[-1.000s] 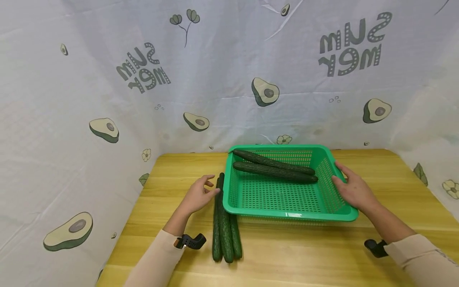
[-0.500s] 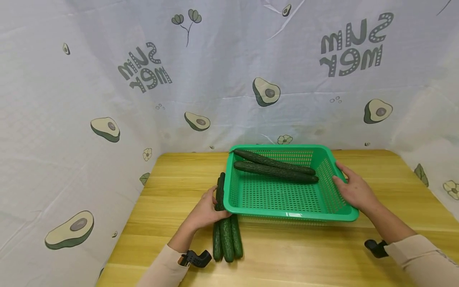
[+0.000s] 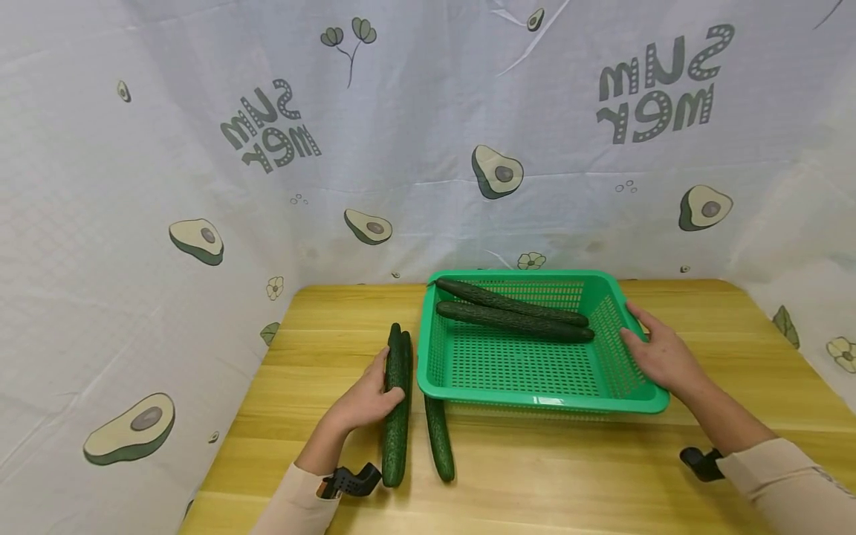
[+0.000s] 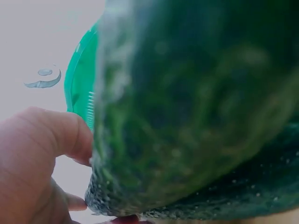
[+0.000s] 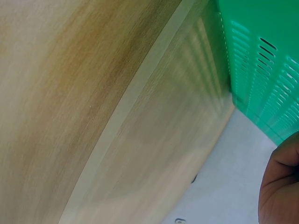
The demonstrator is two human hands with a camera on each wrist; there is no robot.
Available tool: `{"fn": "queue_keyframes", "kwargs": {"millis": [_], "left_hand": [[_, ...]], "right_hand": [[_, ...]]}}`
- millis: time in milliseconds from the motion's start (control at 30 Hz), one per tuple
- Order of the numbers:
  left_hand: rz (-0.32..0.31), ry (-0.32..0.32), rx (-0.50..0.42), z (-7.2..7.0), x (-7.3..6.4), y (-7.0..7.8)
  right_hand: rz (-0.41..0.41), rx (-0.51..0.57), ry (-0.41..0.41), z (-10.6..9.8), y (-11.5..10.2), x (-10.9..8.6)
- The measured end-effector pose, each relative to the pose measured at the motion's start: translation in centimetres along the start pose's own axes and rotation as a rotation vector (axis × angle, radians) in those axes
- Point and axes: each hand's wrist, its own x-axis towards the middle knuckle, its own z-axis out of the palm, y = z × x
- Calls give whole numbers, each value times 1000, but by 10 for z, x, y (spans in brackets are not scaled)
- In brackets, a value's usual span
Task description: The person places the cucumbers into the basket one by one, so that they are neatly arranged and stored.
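Note:
My left hand (image 3: 366, 401) grips a dark green cucumber (image 3: 395, 446) around its middle, thumb over the top. This cucumber fills much of the left wrist view, with the thumb and fingers (image 4: 70, 135) at its side. Just right of it lies a second cucumber (image 3: 406, 386), partly covered by the held one. A third cucumber (image 3: 438, 438) lies apart, its far end hidden under the basket's rim. My right hand (image 3: 662, 353) holds the right side of a green plastic basket (image 3: 545, 403), thumb over the rim. Two cucumbers (image 3: 515, 321) lie inside along the back.
Everything stands on a wooden table (image 3: 535, 475). A white curtain (image 3: 414, 148) with avocado prints hangs behind the table and along its sides. The basket's slotted wall (image 5: 261, 70) rises over the table in the right wrist view.
My left hand came down onto the bunch of cucumbers, took hold of the middle one and moved it left, opening a gap before the rightmost cucumber. The right hand and basket stayed put.

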Motion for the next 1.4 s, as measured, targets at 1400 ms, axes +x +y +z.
{"fn": "queue_keyframes", "kwargs": {"millis": [1400], "left_hand": [[238, 101, -120, -32, 4, 65]], "right_hand": [[5, 0, 5, 0, -3, 0]]}}
